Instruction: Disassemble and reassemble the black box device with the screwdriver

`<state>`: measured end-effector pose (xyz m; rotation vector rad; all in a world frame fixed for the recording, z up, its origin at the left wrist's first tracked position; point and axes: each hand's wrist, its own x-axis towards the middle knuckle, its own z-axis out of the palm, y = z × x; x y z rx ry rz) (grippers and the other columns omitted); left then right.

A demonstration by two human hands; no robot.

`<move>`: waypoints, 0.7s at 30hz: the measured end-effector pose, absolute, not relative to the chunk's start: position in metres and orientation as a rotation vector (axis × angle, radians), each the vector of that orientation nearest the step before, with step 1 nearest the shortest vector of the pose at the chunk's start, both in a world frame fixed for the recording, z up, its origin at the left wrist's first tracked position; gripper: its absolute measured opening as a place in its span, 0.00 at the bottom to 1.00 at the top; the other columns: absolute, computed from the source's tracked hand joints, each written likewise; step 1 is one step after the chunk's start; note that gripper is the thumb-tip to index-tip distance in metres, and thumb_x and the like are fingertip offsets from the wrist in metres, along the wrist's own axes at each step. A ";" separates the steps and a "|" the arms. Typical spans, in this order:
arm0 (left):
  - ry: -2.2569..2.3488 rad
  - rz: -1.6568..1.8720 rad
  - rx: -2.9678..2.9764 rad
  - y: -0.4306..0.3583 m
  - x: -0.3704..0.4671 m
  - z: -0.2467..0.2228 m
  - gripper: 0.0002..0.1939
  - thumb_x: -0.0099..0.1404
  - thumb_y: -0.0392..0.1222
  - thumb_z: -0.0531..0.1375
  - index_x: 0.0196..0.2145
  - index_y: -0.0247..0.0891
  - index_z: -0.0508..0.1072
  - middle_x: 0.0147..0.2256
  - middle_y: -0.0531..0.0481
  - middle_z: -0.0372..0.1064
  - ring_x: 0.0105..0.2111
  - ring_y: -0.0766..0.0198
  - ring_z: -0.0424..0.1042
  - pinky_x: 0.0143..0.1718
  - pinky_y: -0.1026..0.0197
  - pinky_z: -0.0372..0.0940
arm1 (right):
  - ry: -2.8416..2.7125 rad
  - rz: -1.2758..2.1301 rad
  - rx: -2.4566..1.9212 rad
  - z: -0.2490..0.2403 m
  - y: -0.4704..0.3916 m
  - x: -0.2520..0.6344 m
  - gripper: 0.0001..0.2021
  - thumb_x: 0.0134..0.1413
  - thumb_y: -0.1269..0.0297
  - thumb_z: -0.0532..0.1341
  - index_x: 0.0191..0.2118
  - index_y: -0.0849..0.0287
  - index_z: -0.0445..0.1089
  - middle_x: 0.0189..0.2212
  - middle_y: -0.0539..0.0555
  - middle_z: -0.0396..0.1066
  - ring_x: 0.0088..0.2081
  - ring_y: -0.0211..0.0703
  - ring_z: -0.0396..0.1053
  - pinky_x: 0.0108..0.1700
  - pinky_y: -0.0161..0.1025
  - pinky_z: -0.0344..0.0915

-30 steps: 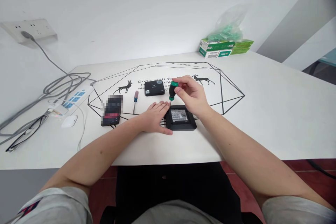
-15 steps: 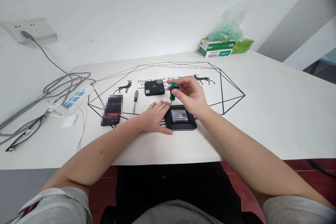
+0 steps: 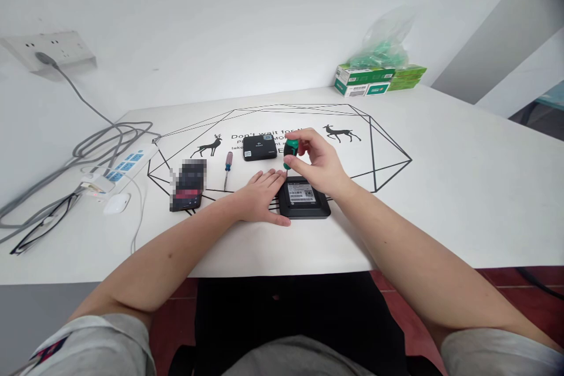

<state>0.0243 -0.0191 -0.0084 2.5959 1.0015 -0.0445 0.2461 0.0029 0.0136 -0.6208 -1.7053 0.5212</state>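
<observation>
A flat black square device (image 3: 304, 208) with a white label on its upper face lies on the table in front of me. My left hand (image 3: 261, 195) rests open and flat, its fingertips against the device's left side. In my right hand (image 3: 324, 160) is a green and black screwdriver (image 3: 290, 154), gripped between thumb and fingers and held nearly upright. Its shaft points down at the far left corner of the device; the tip is too small to make out. Behind my left hand sits a smaller black box (image 3: 259, 148).
Left of the box lies a second screwdriver (image 3: 228, 162) with a clear reddish and blue handle. Further left are a phone (image 3: 189, 198), an earphone case (image 3: 116, 204), glasses (image 3: 44, 224) and a power strip (image 3: 127, 165) with coiled grey cable. Green-and-white boxes (image 3: 363, 77) stand at the back right.
The fingers of my right hand have shifted around the screwdriver handle, and the handle leans slightly further left. My left hand and the device have stayed in place.
</observation>
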 end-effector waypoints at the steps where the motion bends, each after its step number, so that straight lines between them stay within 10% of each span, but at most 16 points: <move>1: 1.002 -0.037 2.603 -0.019 0.024 -0.009 0.73 0.64 0.86 0.58 0.83 0.29 0.35 0.82 0.28 0.34 0.82 0.30 0.35 0.80 0.34 0.33 | -1.697 0.524 -0.632 0.013 0.004 0.246 0.19 0.61 0.60 0.73 0.57 0.41 0.78 0.42 0.49 0.74 0.40 0.45 0.68 0.47 0.48 0.70; 7: 1.024 -0.046 2.605 -0.020 0.025 -0.009 0.72 0.65 0.85 0.58 0.83 0.28 0.36 0.82 0.27 0.35 0.82 0.30 0.35 0.80 0.34 0.34 | -1.683 0.521 -0.616 0.013 0.004 0.248 0.17 0.67 0.48 0.70 0.57 0.42 0.79 0.41 0.51 0.73 0.40 0.45 0.71 0.49 0.50 0.74; 15: 1.026 -0.048 2.605 -0.020 0.025 -0.010 0.72 0.65 0.84 0.59 0.82 0.27 0.37 0.82 0.26 0.35 0.82 0.31 0.35 0.80 0.33 0.34 | -1.606 0.900 -0.550 0.017 -0.004 0.243 0.19 0.69 0.43 0.68 0.57 0.42 0.71 0.71 0.55 0.70 0.55 0.49 0.81 0.57 0.55 0.82; 21: 1.022 -0.025 2.605 -0.020 0.026 -0.010 0.72 0.64 0.83 0.61 0.82 0.26 0.38 0.82 0.25 0.36 0.82 0.30 0.37 0.80 0.32 0.34 | -1.578 0.879 -0.577 0.014 -0.005 0.239 0.23 0.62 0.46 0.75 0.52 0.46 0.66 0.54 0.53 0.80 0.52 0.48 0.81 0.53 0.52 0.82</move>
